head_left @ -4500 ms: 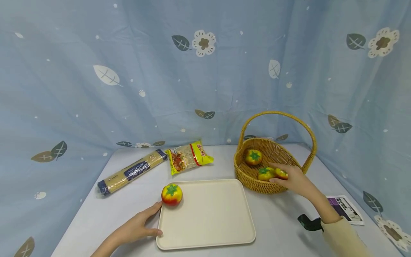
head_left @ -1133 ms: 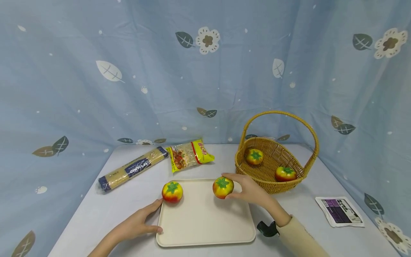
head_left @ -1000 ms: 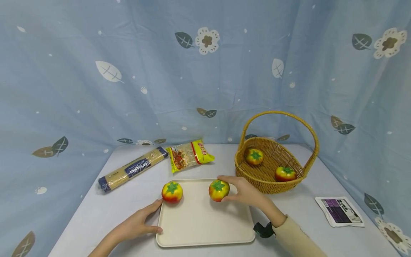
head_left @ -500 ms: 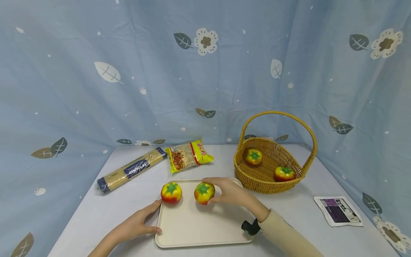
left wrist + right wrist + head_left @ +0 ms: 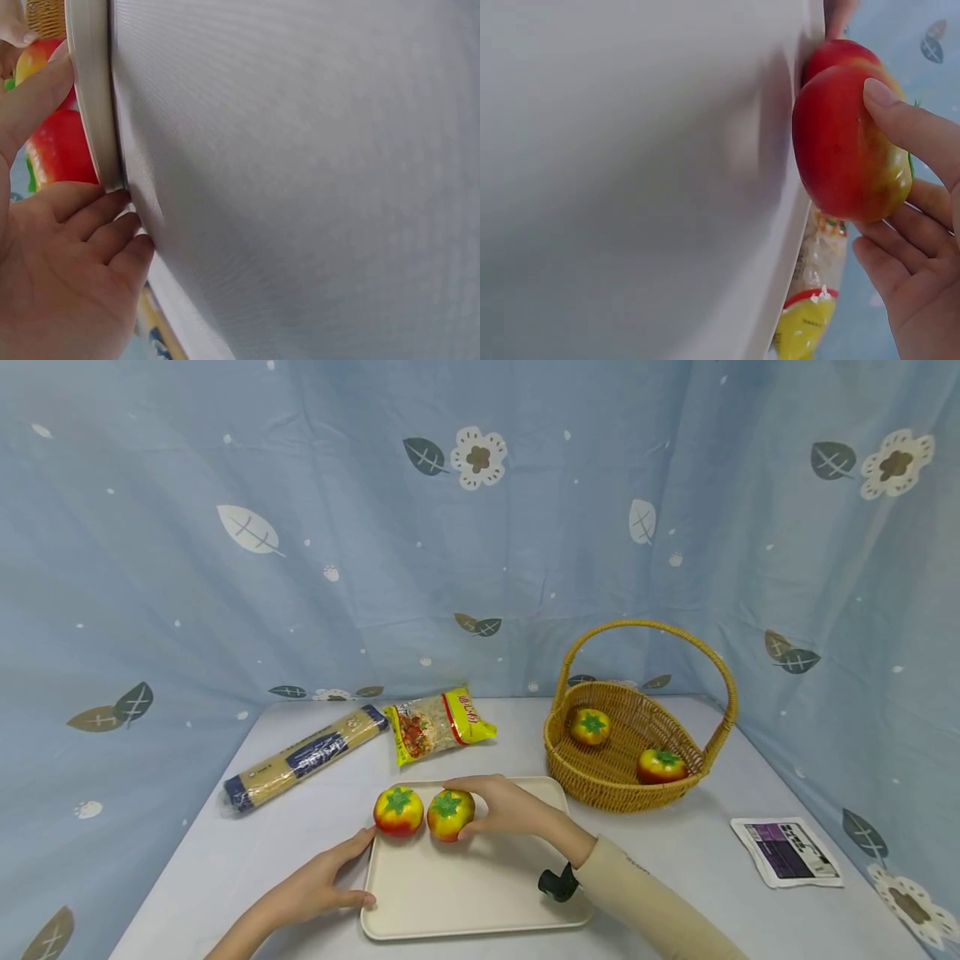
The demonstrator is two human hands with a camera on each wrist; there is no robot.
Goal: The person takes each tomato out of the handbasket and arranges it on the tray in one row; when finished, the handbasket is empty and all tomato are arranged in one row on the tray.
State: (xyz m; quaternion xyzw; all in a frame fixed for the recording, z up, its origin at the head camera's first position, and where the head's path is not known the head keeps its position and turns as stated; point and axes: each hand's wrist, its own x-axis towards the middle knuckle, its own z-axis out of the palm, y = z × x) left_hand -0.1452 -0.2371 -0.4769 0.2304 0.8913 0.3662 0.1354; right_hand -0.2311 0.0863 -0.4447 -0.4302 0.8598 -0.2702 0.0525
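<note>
My right hand (image 5: 506,812) pinches a yellow-and-red tomato (image 5: 448,817) with a green star-shaped top, between thumb and fingers. It is close over the back left of a cream tray (image 5: 472,893). Right beside it, a second tomato (image 5: 398,812) sits in the tray's back left corner. In the right wrist view, the gripped tomato (image 5: 847,142) shows its red side, partly covering the other tomato (image 5: 836,54). My left hand (image 5: 322,883) touches the tray's left edge, thumb and forefinger spread apart. The left wrist view shows its fingertips against the tray's rim (image 5: 94,90).
A wicker basket (image 5: 600,792) with a tall handle stands at the back right, holding two more tomatoes (image 5: 591,727). Behind the tray lie a yellow food packet (image 5: 438,727) and a long pack of noodles (image 5: 307,760). A white-and-purple packet (image 5: 787,852) lies at the right.
My right hand has taken a tomato out of the basket and carried it left over the tray, up to the tomato in the corner. The left hand stays at the tray's edge.
</note>
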